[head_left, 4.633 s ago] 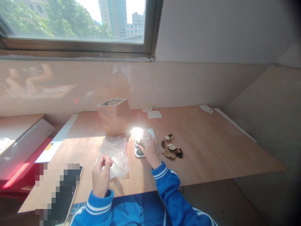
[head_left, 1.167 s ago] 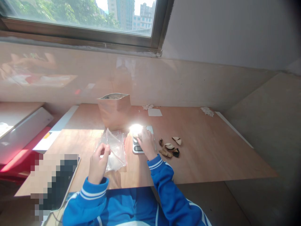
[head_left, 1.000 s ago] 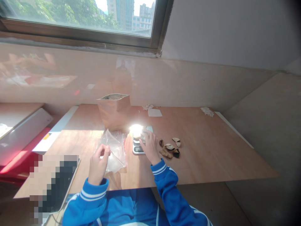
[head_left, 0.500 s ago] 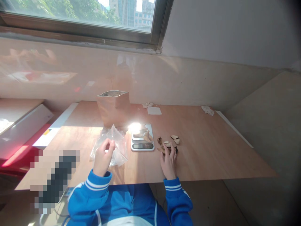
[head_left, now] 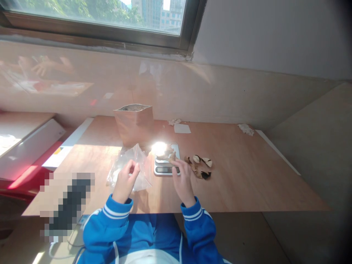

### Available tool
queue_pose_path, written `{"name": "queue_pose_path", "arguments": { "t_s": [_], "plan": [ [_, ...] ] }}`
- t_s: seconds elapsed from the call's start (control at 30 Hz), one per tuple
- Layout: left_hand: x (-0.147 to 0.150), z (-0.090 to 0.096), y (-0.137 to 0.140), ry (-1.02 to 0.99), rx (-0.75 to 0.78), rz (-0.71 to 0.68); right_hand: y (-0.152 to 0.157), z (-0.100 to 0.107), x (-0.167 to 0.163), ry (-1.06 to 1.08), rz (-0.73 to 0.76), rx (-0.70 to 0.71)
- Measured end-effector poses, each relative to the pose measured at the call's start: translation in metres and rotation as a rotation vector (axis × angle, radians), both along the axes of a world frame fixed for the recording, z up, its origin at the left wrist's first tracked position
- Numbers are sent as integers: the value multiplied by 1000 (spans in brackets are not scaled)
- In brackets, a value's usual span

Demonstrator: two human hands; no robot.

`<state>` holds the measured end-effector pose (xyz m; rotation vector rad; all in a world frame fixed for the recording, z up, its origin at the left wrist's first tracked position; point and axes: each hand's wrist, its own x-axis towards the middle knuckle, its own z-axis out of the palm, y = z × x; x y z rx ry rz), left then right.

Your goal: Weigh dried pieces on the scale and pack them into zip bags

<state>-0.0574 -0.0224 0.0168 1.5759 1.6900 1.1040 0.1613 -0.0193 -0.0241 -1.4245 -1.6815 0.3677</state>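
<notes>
My right hand [head_left: 183, 181] reaches over the near right corner of a small digital kitchen scale [head_left: 167, 169]. Its fingers are stretched out, thumb apart, the tips by a dried mushroom piece [head_left: 172, 157] on the pan; whether they touch it is hard to see. Glare covers the pan's far left. Right of the scale lies a loose group of dried mushroom slices [head_left: 207, 162], pale and dark brown. My left hand [head_left: 125, 183] is closed in a pinch over a clear plastic bag [head_left: 141, 167]; what sits between the fingertips, if anything, cannot be made out.
Behind the plastic bag stands an open brown paper bag [head_left: 134, 124]. A white paper piece [head_left: 182, 128] and crumpled scraps [head_left: 245, 129] lie along the table's [head_left: 247, 176] back edge. A pixelated dark object [head_left: 70, 203] is at the left front.
My right hand has moved left from the mushroom slices to the scale, and those slices lie a little differently. My left hand stays pinched over the plastic bag. The view has shifted slightly.
</notes>
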Motion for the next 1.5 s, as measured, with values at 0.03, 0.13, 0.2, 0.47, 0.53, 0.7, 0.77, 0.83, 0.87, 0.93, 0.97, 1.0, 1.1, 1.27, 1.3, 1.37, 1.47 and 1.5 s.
{"name": "queue_pose_path", "arguments": {
  "t_s": [0.03,0.13,0.2,0.47,0.53,0.7,0.77,0.83,0.87,0.93,0.97,1.0,1.1,1.27,1.3,1.37,1.47,1.5],
  "plan": [
    [4,0,-1,9,-1,-45,-5,10,-15,89,83,-61],
    [12,2,-5,21,16,-177,-10,24,-50,254,197,-234],
    [11,4,-7,22,33,-201,-5,20,-58,324,218,-289],
    [-13,5,0,-98,111,69,11,10,-4,504,321,-424],
    [-11,6,5,-135,117,85,9,11,14,411,285,-386],
    [-3,10,23,-157,102,183,15,-3,37,114,9,-129],
    [1,9,31,-139,113,225,20,-11,37,-29,21,-75],
    [6,6,39,-121,138,250,26,-16,32,-148,55,-62],
    [8,4,42,-114,151,256,29,-19,29,-191,73,-63],
    [14,0,47,-113,174,260,35,-23,23,-238,112,-75],
    [16,-2,48,-115,182,255,37,-25,20,-245,123,-79],
    [19,-3,49,-118,184,246,39,-27,18,-246,126,-80],
    [25,-7,51,-130,157,218,40,-29,15,-237,94,-69],
    [31,-11,49,-167,133,187,38,-21,16,-150,-5,-47],
    [31,-12,49,-179,134,177,39,-17,16,-88,-42,-52],
    [33,-13,48,-199,134,156,40,-5,14,112,-103,-84],
    [37,-15,45,-206,148,116,43,21,4,450,-88,-173],
    [38,-16,44,-201,165,103,43,31,-1,517,-51,-191]
  ]
}}
